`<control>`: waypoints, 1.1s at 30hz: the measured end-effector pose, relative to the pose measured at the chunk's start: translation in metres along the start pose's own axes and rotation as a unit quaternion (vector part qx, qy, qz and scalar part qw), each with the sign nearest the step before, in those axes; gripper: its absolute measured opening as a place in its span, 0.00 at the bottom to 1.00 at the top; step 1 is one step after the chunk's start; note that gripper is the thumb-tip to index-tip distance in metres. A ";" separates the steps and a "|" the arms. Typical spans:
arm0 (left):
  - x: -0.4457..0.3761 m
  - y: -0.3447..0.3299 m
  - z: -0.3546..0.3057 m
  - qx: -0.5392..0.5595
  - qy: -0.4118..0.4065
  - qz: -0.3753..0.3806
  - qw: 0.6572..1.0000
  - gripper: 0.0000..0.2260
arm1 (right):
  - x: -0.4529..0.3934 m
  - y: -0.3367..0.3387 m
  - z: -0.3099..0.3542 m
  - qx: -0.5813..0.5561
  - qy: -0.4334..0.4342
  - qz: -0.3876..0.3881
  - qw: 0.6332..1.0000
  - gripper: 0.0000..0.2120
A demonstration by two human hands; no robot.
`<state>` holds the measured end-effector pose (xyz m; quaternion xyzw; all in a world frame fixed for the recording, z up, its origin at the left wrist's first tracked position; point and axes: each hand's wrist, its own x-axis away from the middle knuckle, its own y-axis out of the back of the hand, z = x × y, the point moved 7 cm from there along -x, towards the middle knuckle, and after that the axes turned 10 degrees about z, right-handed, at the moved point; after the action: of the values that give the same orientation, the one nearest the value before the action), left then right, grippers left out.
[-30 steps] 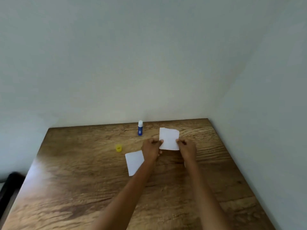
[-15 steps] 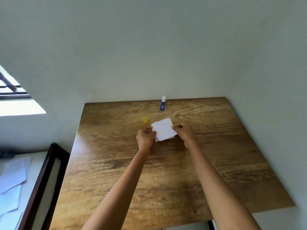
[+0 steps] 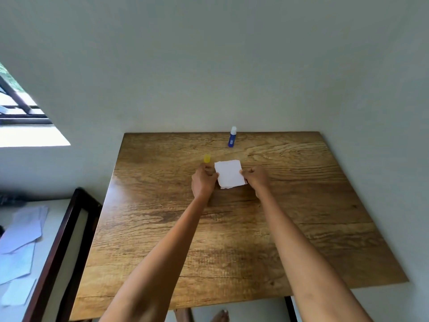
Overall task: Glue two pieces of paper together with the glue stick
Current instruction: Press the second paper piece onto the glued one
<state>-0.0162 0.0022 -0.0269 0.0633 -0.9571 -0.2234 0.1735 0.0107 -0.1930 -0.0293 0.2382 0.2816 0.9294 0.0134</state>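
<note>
Two white paper pieces lie stacked on the wooden table, the upper one nearly covering the lower, whose edge peeks out at the bottom. My left hand pinches the stack's left edge and my right hand pinches its right edge. The blue glue stick stands upright and uncapped near the table's far edge, beyond the papers. Its yellow cap rests on the table just past my left hand.
The table stands in a corner, with walls behind it and to the right. To the left is a dark-framed lower surface with several loose paper sheets. A window is at the far left. Bare feet show under the table's near edge.
The sheet I held up has been brought left and laid over the other piece on the table. My view has shifted back and left, showing the window and side surface.
</note>
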 end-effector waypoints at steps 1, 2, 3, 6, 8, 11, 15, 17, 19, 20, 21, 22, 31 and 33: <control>-0.001 -0.001 0.000 -0.006 -0.004 0.001 1.000 0.15 | -0.001 0.001 -0.001 0.004 0.001 -0.002 1.000 0.17; -0.001 -0.002 -0.001 -0.011 -0.008 0.003 1.000 0.14 | -0.002 0.002 -0.001 0.008 0.001 -0.003 1.000 0.17; -0.001 -0.003 -0.001 -0.016 -0.011 0.004 1.000 0.14 | -0.002 0.003 -0.002 0.012 0.002 -0.003 1.000 0.17; -0.001 -0.005 -0.002 -0.035 -0.012 0.003 0.999 0.12 | -0.004 0.004 -0.002 0.018 -0.003 -0.005 1.000 0.18; -0.002 -0.006 -0.002 -0.051 -0.012 0.006 0.999 0.12 | -0.006 0.005 -0.002 0.024 -0.006 -0.012 1.000 0.19; -0.003 -0.007 -0.003 -0.065 -0.013 0.007 0.998 0.12 | -0.007 0.006 -0.002 0.034 -0.013 -0.016 0.999 0.20; -0.004 -0.009 -0.003 -0.069 -0.010 0.007 0.998 0.12 | -0.008 0.006 -0.002 0.051 -0.011 -0.010 0.999 0.16; -0.005 -0.009 -0.002 -0.072 -0.006 0.008 0.997 0.12 | -0.007 0.006 -0.001 0.060 -0.003 -0.014 0.998 0.15; -0.007 -0.009 -0.002 -0.080 -0.004 0.009 0.997 0.13 | -0.006 0.006 0.000 0.065 0.008 -0.022 0.998 0.16; -0.007 -0.010 -0.002 -0.084 -0.004 0.008 0.996 0.13 | -0.005 0.007 -0.001 0.068 0.011 -0.024 0.997 0.17; -0.008 -0.009 -0.002 -0.087 -0.005 0.007 0.996 0.13 | -0.004 0.007 -0.001 0.069 0.013 -0.024 0.997 0.16; -0.008 -0.009 -0.002 -0.091 -0.005 0.008 0.996 0.14 | -0.003 0.007 -0.001 0.069 0.015 -0.020 0.997 0.15; -0.009 -0.008 -0.003 -0.100 -0.016 0.013 0.995 0.15 | -0.003 0.004 0.002 0.076 0.029 -0.004 0.997 0.11; -0.009 -0.007 -0.003 -0.098 -0.022 0.013 0.995 0.17 | -0.003 0.004 0.003 0.092 0.026 -0.001 0.995 0.12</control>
<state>-0.0070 -0.0037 -0.0307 0.0290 -0.9348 -0.3155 0.1608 0.0155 -0.1953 -0.0263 0.2136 0.3668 0.9053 -0.0147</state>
